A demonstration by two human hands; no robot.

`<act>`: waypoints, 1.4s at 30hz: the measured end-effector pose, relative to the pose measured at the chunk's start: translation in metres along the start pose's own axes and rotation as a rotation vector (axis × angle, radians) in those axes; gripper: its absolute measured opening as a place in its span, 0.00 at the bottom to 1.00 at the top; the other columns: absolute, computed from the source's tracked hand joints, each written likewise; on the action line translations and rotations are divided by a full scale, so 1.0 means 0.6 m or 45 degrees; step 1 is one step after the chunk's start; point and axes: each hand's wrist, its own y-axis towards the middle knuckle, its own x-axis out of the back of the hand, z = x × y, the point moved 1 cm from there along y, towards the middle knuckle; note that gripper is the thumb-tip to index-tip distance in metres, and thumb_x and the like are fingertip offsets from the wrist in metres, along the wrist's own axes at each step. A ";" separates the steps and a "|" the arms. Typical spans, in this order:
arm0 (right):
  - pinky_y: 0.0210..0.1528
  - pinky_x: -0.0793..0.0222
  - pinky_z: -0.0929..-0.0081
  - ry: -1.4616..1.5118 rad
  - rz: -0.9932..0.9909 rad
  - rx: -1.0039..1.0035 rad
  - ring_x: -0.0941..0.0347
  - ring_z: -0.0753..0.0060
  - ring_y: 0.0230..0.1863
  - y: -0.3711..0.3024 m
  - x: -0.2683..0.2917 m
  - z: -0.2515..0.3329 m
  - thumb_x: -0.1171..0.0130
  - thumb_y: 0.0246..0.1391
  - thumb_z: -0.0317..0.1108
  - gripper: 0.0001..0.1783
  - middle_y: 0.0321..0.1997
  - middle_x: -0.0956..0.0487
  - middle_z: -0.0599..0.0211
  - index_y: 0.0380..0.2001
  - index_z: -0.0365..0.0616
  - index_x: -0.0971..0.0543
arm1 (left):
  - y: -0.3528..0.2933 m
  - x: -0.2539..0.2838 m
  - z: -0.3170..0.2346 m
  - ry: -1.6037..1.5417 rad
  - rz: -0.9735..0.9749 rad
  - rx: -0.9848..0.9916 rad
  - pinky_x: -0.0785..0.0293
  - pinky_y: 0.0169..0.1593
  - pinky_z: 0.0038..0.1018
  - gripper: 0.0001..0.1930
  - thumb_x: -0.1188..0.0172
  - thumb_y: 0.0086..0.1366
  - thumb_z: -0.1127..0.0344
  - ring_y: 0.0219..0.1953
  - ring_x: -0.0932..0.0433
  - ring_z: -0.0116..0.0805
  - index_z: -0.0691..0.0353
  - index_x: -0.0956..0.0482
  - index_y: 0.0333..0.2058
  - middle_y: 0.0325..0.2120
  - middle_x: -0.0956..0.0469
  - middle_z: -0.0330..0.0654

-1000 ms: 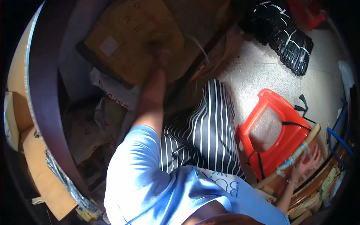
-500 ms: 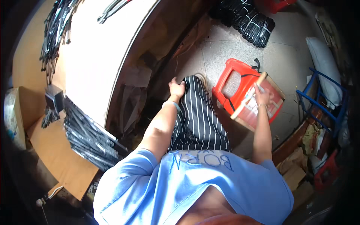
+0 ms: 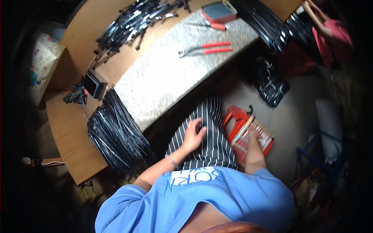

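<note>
Below the table point(image 3: 171, 81), the left hand point(image 3: 193, 134) rests on a striped trouser leg point(image 3: 211, 134), fingers spread and holding nothing. To its right, the right hand point(image 3: 254, 136) grips the edge of a flat box point(image 3: 254, 139), which sits on a red stool point(image 3: 237, 124) just beside the leg. On the table lie red pliers point(image 3: 208, 47), a small tin point(image 3: 218, 11) and heaps of black metal strips point(image 3: 116, 134). Another person point(image 3: 330, 33) sits at the upper right.
</note>
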 end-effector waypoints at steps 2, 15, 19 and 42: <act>0.54 0.41 0.44 0.073 0.109 -0.051 0.39 0.36 0.56 -0.036 -0.012 0.053 0.59 0.40 0.79 0.60 0.60 0.44 0.33 0.55 0.28 0.38 | 0.008 0.007 -0.023 -0.192 0.105 0.094 0.30 0.44 0.22 0.19 0.45 0.61 0.71 0.39 0.29 0.30 0.62 0.32 0.52 0.42 0.30 0.43; 0.47 0.36 0.61 -0.324 0.406 2.405 0.31 0.52 0.45 -0.168 0.039 0.318 0.54 0.52 0.58 0.31 0.48 0.28 0.51 0.47 0.42 0.30 | 0.100 0.028 -0.070 -0.626 0.283 0.295 0.32 0.48 0.21 0.19 0.46 0.63 0.73 0.43 0.30 0.28 0.66 0.34 0.53 0.43 0.28 0.44; 0.41 0.34 0.61 -0.391 0.469 2.228 0.29 0.51 0.39 -0.141 0.008 0.393 0.53 0.53 0.57 0.27 0.40 0.26 0.52 0.36 0.41 0.27 | 0.090 -0.012 -0.002 -0.716 0.074 0.243 0.30 0.45 0.21 0.18 0.45 0.61 0.72 0.38 0.28 0.28 0.66 0.32 0.51 0.40 0.26 0.44; 0.41 0.34 0.75 -0.440 1.273 2.238 0.26 0.67 0.39 0.044 -0.085 0.443 0.51 0.55 0.40 0.19 0.39 0.20 0.58 0.42 0.36 0.23 | 0.020 -0.022 0.113 0.767 -1.374 0.210 0.33 0.32 0.32 0.02 0.47 0.56 0.70 0.25 0.30 0.41 0.62 0.29 0.27 0.24 0.29 0.43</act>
